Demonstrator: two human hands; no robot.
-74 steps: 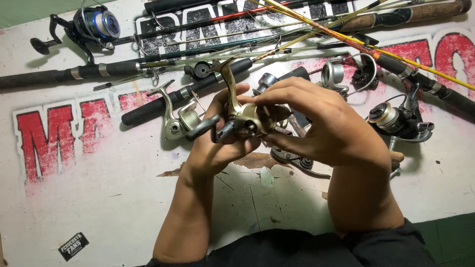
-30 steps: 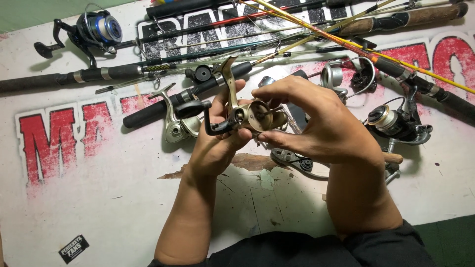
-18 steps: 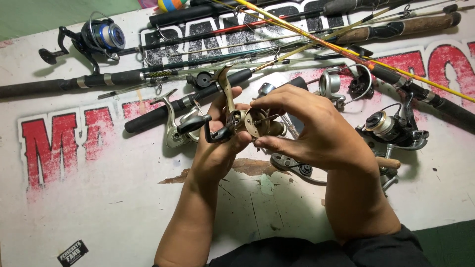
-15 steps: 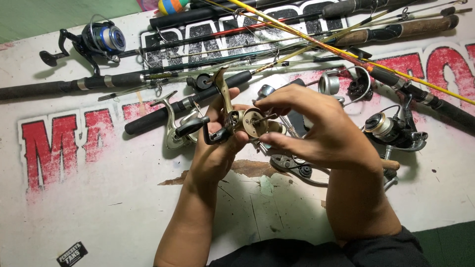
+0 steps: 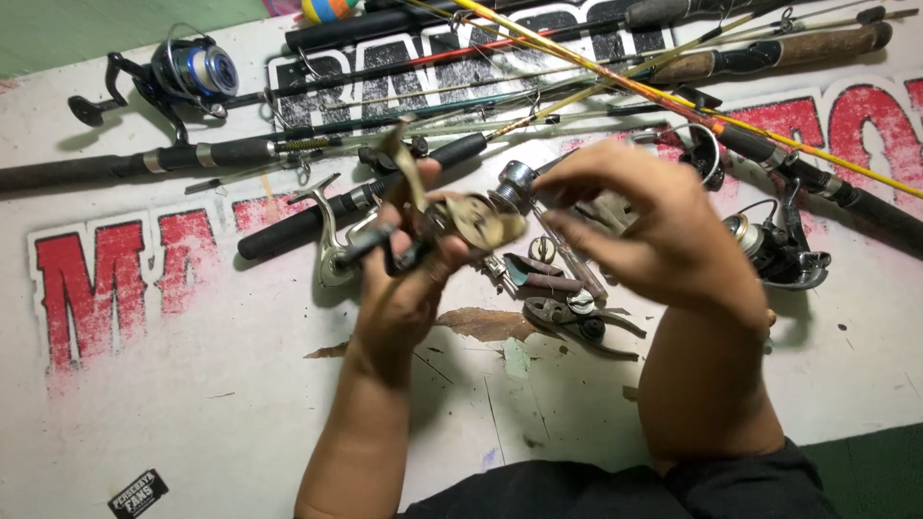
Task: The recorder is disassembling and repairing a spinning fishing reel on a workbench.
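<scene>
Left hand: my left hand (image 5: 409,288) is clamped around a reel body (image 5: 461,223), held up above the board, its stem sticking up past my fingers.
Right hand: my right hand (image 5: 654,235) hangs just right of the reel body, fingers spread and curled, gripping nothing I can see; it is blurred, and I cannot tell if a fingertip touches the reel.
Under the hands: pliers (image 5: 577,319) and small metal parts lie on the board between my wrists; a silver reel (image 5: 332,255) sits just left of my left hand.
Right side: another reel (image 5: 774,252) rests near my right wrist.
Far edge: several rods (image 5: 538,82) lie side by side across the top, black, yellow and cork-handled; a blue reel (image 5: 197,72) sits at the upper left.
Surface: a white painted board (image 5: 173,413) with big red letters, scuffed, its paint chipped to bare brown near the middle; a small black sticker (image 5: 137,493) lies at the lower left.
Room: a green strip shows past the board's upper left and lower right corners.
</scene>
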